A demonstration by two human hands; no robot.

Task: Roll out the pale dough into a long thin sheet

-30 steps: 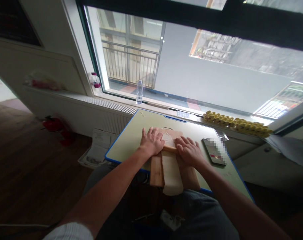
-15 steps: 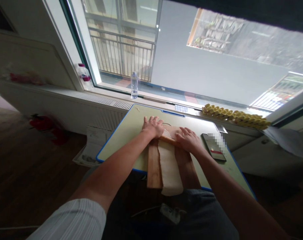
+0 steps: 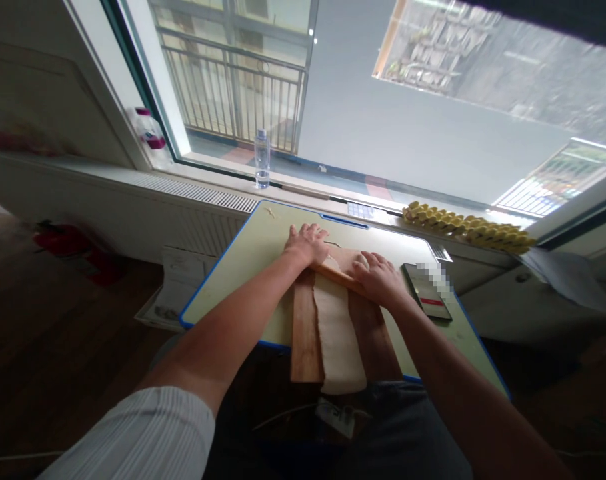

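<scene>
A wooden rolling pin [image 3: 339, 276] lies across a long strip of pale dough [image 3: 337, 333] on a wooden board [image 3: 307, 333]. My left hand [image 3: 307, 245] presses its palm on the pin's left end, fingers stretched forward and spread. On the right end rests the palm of my right hand [image 3: 377, 275], its fingers also extended. Both palms hide the ends of the pin. Toward me, the dough's near end hangs slightly past the board's edge. More dough shows beyond the pin, partly covered by my hands.
The board sits on a small light-green table [image 3: 233, 280] with blue edging. A phone [image 3: 427, 293] lies to the right. On the window sill stand a clear bottle [image 3: 262, 163] and a yellow egg tray [image 3: 463, 225]. A fire extinguisher [image 3: 75, 250] is on the floor at left.
The rolling pin and both hands have shifted slightly away from me along the dough, and the pin slants a little more. The camera view has also tilted a little.
</scene>
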